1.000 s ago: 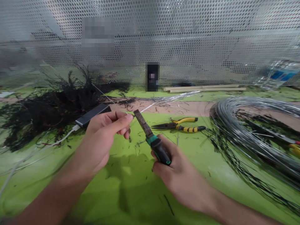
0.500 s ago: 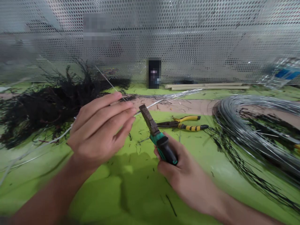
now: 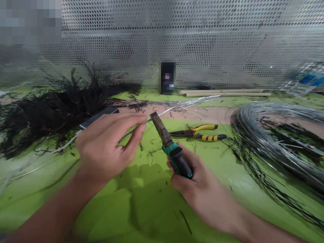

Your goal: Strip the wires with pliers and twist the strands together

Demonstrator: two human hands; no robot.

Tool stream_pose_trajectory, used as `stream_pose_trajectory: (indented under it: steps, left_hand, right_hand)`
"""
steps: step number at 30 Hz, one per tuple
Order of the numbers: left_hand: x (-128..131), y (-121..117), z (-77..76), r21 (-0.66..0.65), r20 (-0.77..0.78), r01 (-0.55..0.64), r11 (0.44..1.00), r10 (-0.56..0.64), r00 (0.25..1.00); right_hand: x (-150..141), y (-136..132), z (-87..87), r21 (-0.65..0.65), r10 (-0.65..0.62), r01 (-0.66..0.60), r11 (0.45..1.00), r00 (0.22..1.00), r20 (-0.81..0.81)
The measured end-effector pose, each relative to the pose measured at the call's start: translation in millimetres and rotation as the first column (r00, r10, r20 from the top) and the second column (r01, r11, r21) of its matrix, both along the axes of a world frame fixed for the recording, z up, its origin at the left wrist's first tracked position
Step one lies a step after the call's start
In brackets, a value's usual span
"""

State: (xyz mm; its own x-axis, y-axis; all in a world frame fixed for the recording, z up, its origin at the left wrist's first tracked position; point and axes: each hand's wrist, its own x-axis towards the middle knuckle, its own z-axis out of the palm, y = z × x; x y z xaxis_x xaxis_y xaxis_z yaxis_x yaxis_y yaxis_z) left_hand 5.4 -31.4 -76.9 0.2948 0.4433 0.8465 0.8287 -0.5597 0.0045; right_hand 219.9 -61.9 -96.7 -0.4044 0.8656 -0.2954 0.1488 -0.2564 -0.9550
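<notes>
My right hand [image 3: 192, 179] is wrapped round the black and green handles of a pair of pliers [image 3: 174, 155], whose dark, worn jaws [image 3: 159, 126] point up and to the left. Left of those jaws, my left hand [image 3: 106, 145] brings thumb and forefinger together on a thin wire [image 3: 148, 121] that reaches the jaw tip. Whether the jaws grip the wire cannot be made out. Behind the tip lies a bundle of silvery wires [image 3: 192, 102]. A second pair of pliers, needle-nose with yellow and black handles [image 3: 206, 131], rests just beyond my right hand.
A large wire coil [image 3: 249, 135] lies at right, with black twisted strands [image 3: 263, 179] before it. Dark bristly material [image 3: 63, 101] is heaped at left, beside a flat grey device [image 3: 101, 116] with a white cable. Behind are pale sticks [image 3: 225, 92], a plastic bottle [image 3: 307, 79] and a perforated metal panel [image 3: 202, 40].
My left hand's outer fingers have folded down, and the wire that slanted up above them no longer shows there. The grey device has come into view behind that hand. The right hand and its pliers hardly moved.
</notes>
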Motion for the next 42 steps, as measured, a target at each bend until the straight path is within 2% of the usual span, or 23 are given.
stream_pose_trajectory:
  steps: [3,5,9,15,20,23,25,27,28,31,35,42]
  left_hand:
    - [1.4,1.0,-5.0,-0.029,0.102,-0.001,1.0,0.004,0.995]
    - [2.9,0.2,-8.4,-0.118,0.215,0.002,0.993,0.023,0.976]
    - [7.6,-5.0,-11.0,-0.29,0.441,0.109,0.951,0.031,0.897]
    - [10.6,-6.2,-4.7,-0.35,0.563,0.239,0.906,-0.001,0.826]
    - [6.9,0.2,1.6,-0.425,0.652,0.4,0.812,-0.032,0.757]
    - [3.8,-0.2,2.1,-0.439,0.599,0.382,0.813,-0.052,0.799]
    - [2.1,-1.6,0.2,-0.404,0.473,0.278,0.871,-0.061,0.879]
    - [1.0,-2.4,-2.7,-0.264,0.265,0.116,0.957,-0.044,0.963]
    - [0.7,-2.4,-4.1,-0.179,0.156,0.041,0.983,-0.013,0.988]
    - [-0.1,-0.5,-6.0,0.01,-0.042,-0.068,0.998,0.069,0.997]
    - [-3.9,3.0,-1.4,0.127,-0.144,-0.019,0.992,0.038,0.989]
    - [-11.7,14.3,4.0,0.174,-0.239,0.094,0.98,-0.05,0.97]
  right_hand:
    - [0.4,-0.3,-0.3,0.012,-0.006,0.006,1.0,1.0,0.006]
    - [0.5,-0.3,-0.1,0.022,-0.006,0.006,1.0,1.0,0.007]
    - [0.0,0.2,0.7,0.036,0.003,-0.004,0.999,1.0,0.013]
    - [0.3,0.8,-0.1,0.045,-0.001,0.0,0.999,1.0,0.031]
    - [1.4,0.1,-1.3,0.02,0.008,-0.008,1.0,1.0,0.007]
    - [0.7,0.6,-1.0,0.017,0.008,-0.007,1.0,1.0,0.0]
    - [-0.1,1.5,-0.4,0.025,0.009,-0.009,1.0,1.0,-0.001]
    - [-0.7,2.4,0.4,0.033,0.005,-0.005,0.999,1.0,0.009]
    - [-0.8,2.6,0.7,0.038,0.0,0.0,0.999,1.0,0.016]
    - [-0.4,2.1,1.3,0.033,-0.003,0.002,0.999,0.999,0.037]
    - [0.4,-0.1,0.7,0.037,0.003,-0.005,0.999,0.999,0.041]
    - [0.6,1.2,-0.8,0.057,-0.01,0.006,0.998,0.998,0.062]
